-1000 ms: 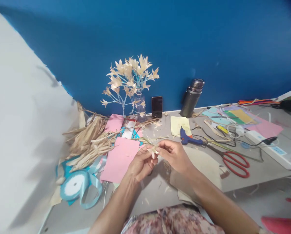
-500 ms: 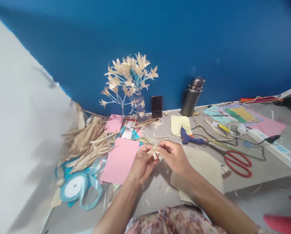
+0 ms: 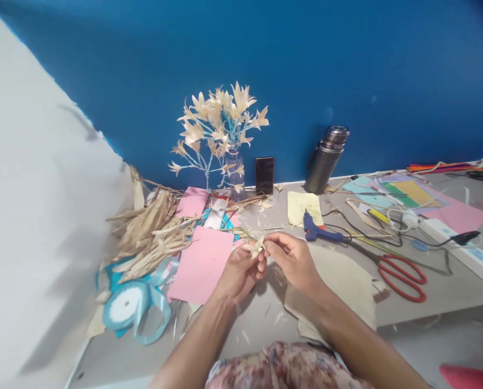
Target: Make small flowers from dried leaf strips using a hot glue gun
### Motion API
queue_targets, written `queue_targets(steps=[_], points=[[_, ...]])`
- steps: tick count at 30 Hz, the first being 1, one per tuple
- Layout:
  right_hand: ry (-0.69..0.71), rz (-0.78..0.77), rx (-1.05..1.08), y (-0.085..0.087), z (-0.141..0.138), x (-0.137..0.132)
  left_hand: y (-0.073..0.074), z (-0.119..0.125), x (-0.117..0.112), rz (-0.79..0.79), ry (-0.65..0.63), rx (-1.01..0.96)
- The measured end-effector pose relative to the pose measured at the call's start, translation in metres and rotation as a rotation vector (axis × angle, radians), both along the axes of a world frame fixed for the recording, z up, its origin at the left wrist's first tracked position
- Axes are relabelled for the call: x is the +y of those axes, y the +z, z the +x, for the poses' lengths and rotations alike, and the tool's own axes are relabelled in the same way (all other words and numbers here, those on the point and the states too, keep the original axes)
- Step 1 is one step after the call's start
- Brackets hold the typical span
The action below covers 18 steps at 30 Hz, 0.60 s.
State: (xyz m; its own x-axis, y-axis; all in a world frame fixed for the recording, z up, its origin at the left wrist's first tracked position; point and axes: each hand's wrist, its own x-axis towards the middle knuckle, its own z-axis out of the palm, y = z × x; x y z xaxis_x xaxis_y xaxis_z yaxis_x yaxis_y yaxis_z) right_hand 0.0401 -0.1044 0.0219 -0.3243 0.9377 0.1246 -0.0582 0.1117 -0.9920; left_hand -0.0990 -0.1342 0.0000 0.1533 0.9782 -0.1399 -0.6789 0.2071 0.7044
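Observation:
Between my two hands, over the middle of the table, is a small cream flower [image 3: 257, 247] with pointed petals. My left hand [image 3: 242, 271] is closed around its base from below, and a thin green stem [image 3: 245, 232] runs out behind it. My right hand [image 3: 292, 258] pinches at the flower's right side, thumb and forefinger together on a petal. Under my right forearm lies a beige cloth-like sheet [image 3: 342, 278]. A pink sheet [image 3: 203, 265] lies to the left of my left hand.
Dried husks [image 3: 148, 232] and a spool of blue ribbon [image 3: 127, 305] lie left. Behind stand a vase of similar flowers [image 3: 235, 162], a phone [image 3: 265, 175] and a flask [image 3: 326, 159]. To the right are a blue glue gun [image 3: 320, 231], red-handled scissors [image 3: 401, 275] and a power strip [image 3: 464, 251].
The flower has turned between my fingers, its petals now facing more to the right. My right fingers have shifted slightly on it. The whole view has swung a little.

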Motion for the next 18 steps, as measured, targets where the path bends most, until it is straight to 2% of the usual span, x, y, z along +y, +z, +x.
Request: queue_targets(steps=[4,6,12,15,18], points=[[0.044,0.010,0.008,-0.001,0.003,0.000,0.002,0.000,0.000,0.009,0.001,-0.037],[0.065,0.006,0.012,0.001,0.004,0.000,0.002,0.000,0.000,0.014,0.041,0.024],[-0.029,0.098,-0.109,0.003,0.011,0.000,0.001,0.001,0.002,0.047,0.177,0.258],[-0.021,0.103,-0.129,0.003,0.017,0.001,0.004,0.002,0.003,0.054,0.170,0.295],[0.017,0.124,-0.146,0.005,0.023,0.002,0.010,0.005,0.005,0.067,0.135,0.253]])
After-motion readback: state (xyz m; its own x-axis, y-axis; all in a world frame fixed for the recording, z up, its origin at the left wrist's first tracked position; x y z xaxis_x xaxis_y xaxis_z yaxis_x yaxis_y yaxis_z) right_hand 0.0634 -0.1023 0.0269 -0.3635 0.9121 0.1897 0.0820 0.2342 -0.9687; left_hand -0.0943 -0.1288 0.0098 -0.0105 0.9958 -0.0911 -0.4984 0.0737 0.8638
